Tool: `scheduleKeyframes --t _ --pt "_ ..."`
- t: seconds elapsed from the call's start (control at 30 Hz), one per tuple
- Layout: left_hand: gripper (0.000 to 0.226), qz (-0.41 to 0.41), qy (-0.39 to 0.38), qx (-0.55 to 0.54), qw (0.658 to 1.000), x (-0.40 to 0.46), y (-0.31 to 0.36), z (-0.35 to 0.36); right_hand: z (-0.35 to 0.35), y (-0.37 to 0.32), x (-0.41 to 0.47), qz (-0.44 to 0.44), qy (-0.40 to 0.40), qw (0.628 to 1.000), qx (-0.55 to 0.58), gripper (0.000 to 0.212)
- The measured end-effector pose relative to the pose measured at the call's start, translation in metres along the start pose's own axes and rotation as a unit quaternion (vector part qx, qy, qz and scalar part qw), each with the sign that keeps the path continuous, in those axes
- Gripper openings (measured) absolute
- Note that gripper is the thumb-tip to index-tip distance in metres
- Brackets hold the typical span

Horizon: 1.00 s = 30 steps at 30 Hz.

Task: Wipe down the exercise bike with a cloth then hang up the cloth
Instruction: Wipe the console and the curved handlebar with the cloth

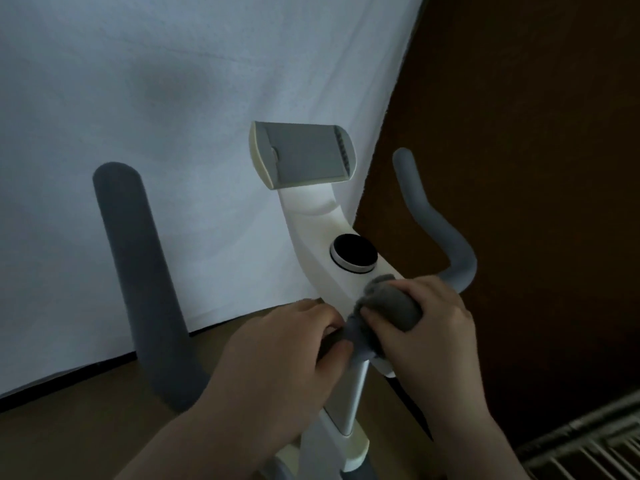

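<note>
Your right hand (429, 317) is curled over a bunched grey cloth (391, 306), fingers (384, 318) closed down on it, pressing it onto the near end of the exercise bike (322, 244) console, just near of the round black dial (355, 253). Your left hand (277, 362) sits immediately left of the cloth; its fingers are bent around the grey bar at the centre of the handlebars, thumb underneath, closed on that bar and touching the cloth's left edge. The left handlebar grip (138, 271) stands well apart to the left, the right grip (433, 220) curves up on the far right. The grey device holder (304, 154) tops the white stem at the far side. A white sheet (173, 81) hangs behind the bike. A wire rack (588, 452) shows at the near right corner; the floor (69, 438) is brown. Lighting is dim; cloth texture is blurred.
</note>
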<state>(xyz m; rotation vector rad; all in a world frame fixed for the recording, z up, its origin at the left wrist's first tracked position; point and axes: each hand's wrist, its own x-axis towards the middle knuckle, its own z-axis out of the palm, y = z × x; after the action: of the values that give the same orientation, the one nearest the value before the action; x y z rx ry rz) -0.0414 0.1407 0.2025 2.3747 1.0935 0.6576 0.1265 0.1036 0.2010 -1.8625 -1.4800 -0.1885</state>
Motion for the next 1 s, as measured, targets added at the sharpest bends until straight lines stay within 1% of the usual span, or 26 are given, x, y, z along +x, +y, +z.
scheduleKeyframes --t 0.07,0.13,0.23,0.37,0.47,0.57,0.63,0.77,0.83,0.9,1.0 --pt "0.033 0.006 -0.009 -0.007 1.000 0.002 -0.001 0.003 0.014 -0.011 0.011 0.019 0.019 0.999 -0.030 0.031" --pt "0.034 0.024 -0.017 -0.014 0.999 0.001 0.000 0.003 0.021 -0.018 0.014 0.040 0.019 0.997 -0.055 0.032" --pt "0.034 0.043 -0.027 -0.051 0.997 -0.002 -0.002 -0.005 0.009 -0.013 -0.007 0.054 0.029 0.995 -0.084 0.032" --pt "0.039 0.069 0.001 -0.062 0.996 0.001 -0.001 -0.003 0.000 -0.003 -0.012 0.116 0.051 0.992 -0.029 0.027" --pt "0.049 0.078 0.002 -0.059 0.995 0.006 0.005 0.008 0.008 0.000 -0.005 0.150 0.050 0.987 -0.006 0.033" --pt "0.063 0.082 0.015 -0.057 0.995 0.010 0.009 0.014 -0.002 0.005 -0.027 0.128 0.057 0.990 -0.031 0.031" --pt "0.058 0.068 0.021 -0.054 0.996 0.011 0.010 0.016 -0.016 0.015 -0.037 0.142 0.052 0.989 0.005 0.030" --pt "0.049 0.064 0.019 -0.042 0.997 0.016 0.022 0.023 -0.019 0.035 -0.012 0.158 0.047 0.983 0.079 0.023" --pt "0.046 0.062 0.027 -0.028 0.997 0.021 0.029 0.029 -0.017 0.036 -0.008 0.140 0.042 0.987 0.064 0.024" --pt "0.050 0.056 0.028 -0.015 0.998 0.027 0.032 0.035 -0.021 0.039 -0.022 0.094 0.049 0.994 0.028 0.027" --pt "0.054 0.039 0.054 0.001 0.998 0.036 0.032 0.040 -0.028 0.042 -0.031 0.068 0.037 0.996 0.042 0.030"
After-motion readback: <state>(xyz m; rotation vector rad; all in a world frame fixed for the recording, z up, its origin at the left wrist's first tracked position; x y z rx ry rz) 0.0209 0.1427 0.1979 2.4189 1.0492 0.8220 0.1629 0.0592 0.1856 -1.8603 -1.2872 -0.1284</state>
